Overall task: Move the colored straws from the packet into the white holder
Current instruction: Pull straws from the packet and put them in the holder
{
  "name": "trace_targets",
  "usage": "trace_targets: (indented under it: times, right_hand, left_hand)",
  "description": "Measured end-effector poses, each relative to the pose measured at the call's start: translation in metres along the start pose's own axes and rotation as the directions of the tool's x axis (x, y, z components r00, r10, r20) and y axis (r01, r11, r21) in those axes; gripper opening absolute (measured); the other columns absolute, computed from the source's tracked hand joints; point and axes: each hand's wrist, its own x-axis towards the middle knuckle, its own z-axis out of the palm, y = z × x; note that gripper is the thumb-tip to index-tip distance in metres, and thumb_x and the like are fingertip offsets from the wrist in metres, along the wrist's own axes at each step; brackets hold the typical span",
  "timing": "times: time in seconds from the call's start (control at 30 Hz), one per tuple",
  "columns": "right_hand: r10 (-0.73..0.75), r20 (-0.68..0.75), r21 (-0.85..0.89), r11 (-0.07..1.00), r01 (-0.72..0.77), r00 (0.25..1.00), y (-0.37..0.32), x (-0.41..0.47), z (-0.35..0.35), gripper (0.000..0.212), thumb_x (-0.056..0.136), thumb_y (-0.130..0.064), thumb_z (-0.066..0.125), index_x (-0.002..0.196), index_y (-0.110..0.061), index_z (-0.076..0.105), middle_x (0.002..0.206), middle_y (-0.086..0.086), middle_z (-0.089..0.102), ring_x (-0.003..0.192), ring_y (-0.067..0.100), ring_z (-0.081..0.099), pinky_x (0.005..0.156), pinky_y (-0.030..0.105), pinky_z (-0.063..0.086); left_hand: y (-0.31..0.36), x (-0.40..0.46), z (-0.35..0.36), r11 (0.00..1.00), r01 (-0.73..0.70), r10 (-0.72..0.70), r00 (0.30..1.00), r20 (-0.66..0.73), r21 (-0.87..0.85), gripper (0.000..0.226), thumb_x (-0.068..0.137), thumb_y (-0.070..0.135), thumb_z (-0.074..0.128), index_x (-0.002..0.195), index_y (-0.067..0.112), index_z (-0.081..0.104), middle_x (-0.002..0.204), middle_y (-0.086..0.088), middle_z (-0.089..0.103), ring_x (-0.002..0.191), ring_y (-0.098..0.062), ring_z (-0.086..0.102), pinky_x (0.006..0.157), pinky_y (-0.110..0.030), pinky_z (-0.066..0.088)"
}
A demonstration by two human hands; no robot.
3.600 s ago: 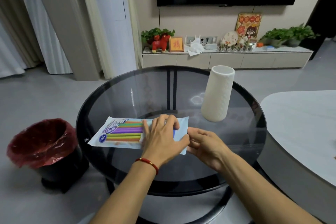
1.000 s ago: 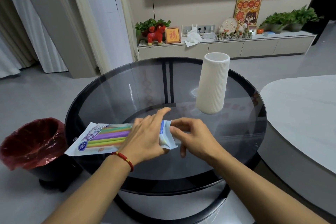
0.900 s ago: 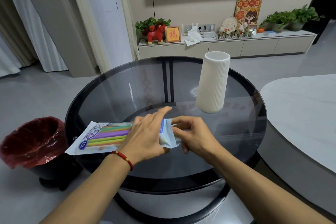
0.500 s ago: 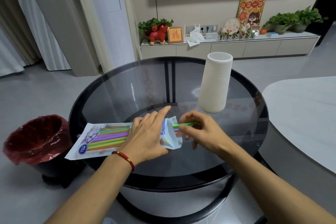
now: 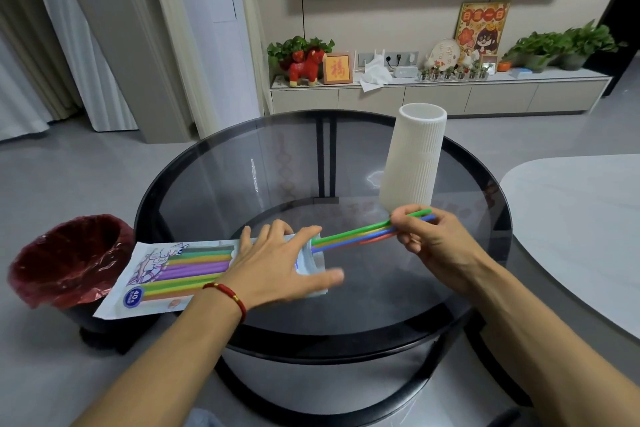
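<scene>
Head camera, close, facing down-forward over table (image 5: 207, 191).

Your right hand (image 5: 437, 242) pinches straws (image 5: 360, 231): green, yellow, blue, orange-red. Packet (image 5: 180, 274) under your left hand (image 5: 277, 265): white with blue line drawing and blue round badge; green, orange, purple, yellow-green stripes show through. Holder (image 5: 412, 156) at 1 o'clock from packet: plain white, fine vertical ribbing. Your left wrist: red cord bracelet (image 5: 230, 295) with gold beads. Table (image 5: 242, 184): smoky grey glass, black rim. Bin liner (image 5: 69, 260) at 9 o'clock: dark red.
</scene>
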Motion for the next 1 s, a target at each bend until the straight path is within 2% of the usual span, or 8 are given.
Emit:
trace_targets:
  times: [0.17, 0.3, 0.4, 0.43, 0.53, 0.6, 0.8, 1.0]
  right_hand:
    - [-0.054, -0.109, 0.222, 0.972, 0.077, 0.993, -0.012, 0.001, 0.002, 0.005, 0.076, -0.016, 0.083, 0.075, -0.011, 0.083, 0.073, -0.002, 0.069, 0.053, 0.004, 0.056, 0.045, 0.012, 0.045]
    - [-0.094, -0.158, 0.265, 0.955, 0.134, 0.983, -0.017, -0.001, 0.014, 0.012, 0.081, -0.022, 0.083, 0.081, -0.010, 0.082, 0.085, 0.000, 0.069, 0.060, 0.004, 0.060, 0.049, 0.012, 0.050]
    - [-0.075, -0.104, 0.139, 0.986, 0.089, 0.992, -0.004, -0.004, 0.032, 0.061, 0.072, -0.042, 0.091, 0.111, 0.001, 0.073, 0.069, -0.006, 0.053, 0.053, 0.005, 0.046, 0.045, 0.014, 0.039]
    - [-0.059, -0.064, 0.055, 0.997, 0.062, 0.996, 0.002, -0.006, 0.039, 0.062, 0.079, -0.043, 0.088, 0.115, 0.003, 0.069, 0.063, -0.006, 0.048, 0.050, 0.007, 0.042, 0.044, 0.016, 0.036]
    - [-0.078, 0.013, -0.241, 0.967, 0.079, 0.997, 0.020, -0.010, 0.061, 0.034, 0.100, -0.027, 0.070, 0.098, 0.007, 0.069, 0.059, 0.007, 0.057, 0.050, 0.017, 0.049, 0.046, 0.027, 0.041]
    - [-0.129, -0.087, -0.341, 0.935, 0.092, 0.988, 0.017, -0.008, 0.063, 0.025, 0.098, -0.016, 0.066, 0.082, 0.002, 0.073, 0.058, 0.013, 0.063, 0.052, 0.024, 0.056, 0.047, 0.032, 0.046]
    - [-0.285, -0.184, -0.475, 0.864, 0.169, 0.941, -0.036, -0.016, 0.028, 0.027, 0.096, -0.016, 0.066, 0.075, -0.003, 0.076, 0.050, 0.012, 0.064, 0.042, 0.021, 0.058, 0.041, 0.025, 0.049]
    - [-0.410, -0.095, -0.830, 0.536, 0.155, 0.907, -0.090, 0.005, 0.034, 0.027, 0.100, -0.024, 0.066, 0.076, -0.015, 0.070, 0.068, 0.005, 0.070, 0.041, 0.016, 0.065, 0.040, 0.022, 0.053]
  left_hand:
    - [0.014, 0.007, 0.003, 0.998, -0.062, 0.063, 0.995, -0.078, 0.018, 0.046, 0.090, 0.061, 0.042, 0.134, 0.053, 0.032, 0.132, 0.004, 0.040, 0.123, -0.023, 0.045, 0.114, -0.064, 0.019]
    - [0.023, 0.012, 0.008, 0.997, -0.080, 0.080, 0.995, -0.058, -0.008, 0.019, 0.100, 0.045, 0.036, 0.113, 0.036, 0.045, 0.124, 0.005, 0.043, 0.113, -0.024, 0.047, 0.108, -0.058, 0.029]
    - [0.028, 0.015, 0.010, 0.993, -0.117, 0.117, 0.991, -0.067, 0.001, 0.017, 0.103, 0.040, 0.035, 0.114, 0.031, 0.045, 0.121, 0.005, 0.045, 0.110, -0.022, 0.047, 0.107, -0.054, 0.031]
    - [0.030, 0.015, 0.011, 0.991, -0.135, 0.135, 0.988, -0.077, -0.006, 0.018, 0.103, 0.041, 0.035, 0.115, 0.030, 0.045, 0.121, 0.006, 0.046, 0.110, -0.022, 0.047, 0.106, -0.053, 0.031]
    - [0.037, 0.013, 0.015, 0.984, -0.174, 0.171, 0.982, -0.076, -0.034, 0.023, 0.102, 0.044, 0.037, 0.118, 0.029, 0.046, 0.120, 0.005, 0.047, 0.110, -0.021, 0.048, 0.106, -0.050, 0.032]
    - [0.035, 0.014, 0.015, 0.987, -0.158, 0.155, 0.985, -0.069, -0.038, 0.022, 0.101, 0.046, 0.040, 0.112, 0.028, 0.046, 0.116, 0.005, 0.047, 0.108, -0.020, 0.048, 0.105, -0.049, 0.032]
    - [0.025, 0.016, 0.021, 0.991, -0.133, 0.133, 0.991, -0.028, -0.021, 0.023, 0.098, 0.051, 0.044, 0.109, 0.033, 0.052, 0.124, 0.007, 0.047, 0.118, -0.017, 0.045, 0.112, -0.050, 0.026]
    - [0.028, 0.018, 0.026, 0.992, -0.123, 0.124, 0.992, -0.037, 0.037, 0.031, 0.097, 0.053, 0.041, 0.116, 0.031, 0.052, 0.127, 0.004, 0.046, 0.122, -0.021, 0.042, 0.112, -0.053, 0.025]
